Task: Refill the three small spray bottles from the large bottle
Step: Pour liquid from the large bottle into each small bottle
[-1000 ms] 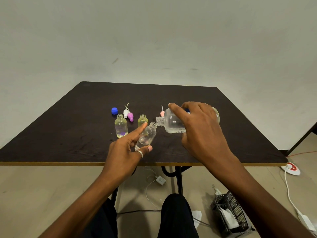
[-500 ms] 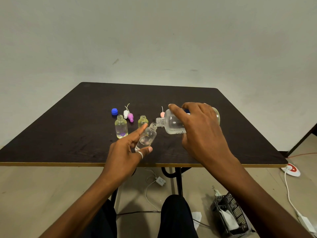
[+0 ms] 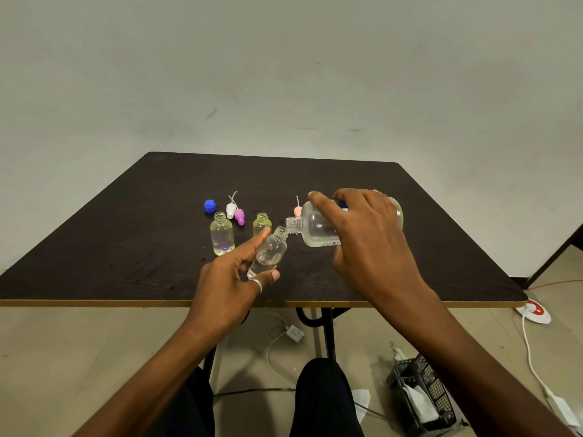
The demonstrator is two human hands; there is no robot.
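My right hand grips the large clear bottle, tipped on its side with its open neck pointing left. My left hand holds a small clear bottle tilted so that its mouth meets the large bottle's neck. Two other small bottles stand uncapped on the dark table: one on the left with clear liquid, one behind my left fingers looking yellowish. A white spray top and a purple one lie behind them; a pink one shows behind the large bottle.
A blue cap lies at the back left of the group. Under the table are black metal legs, a white cable with a plug, a black mesh basket and a round white and red socket on the floor.
Almost nothing has moved; both hands keep the two bottles mouth to mouth in the same pose.
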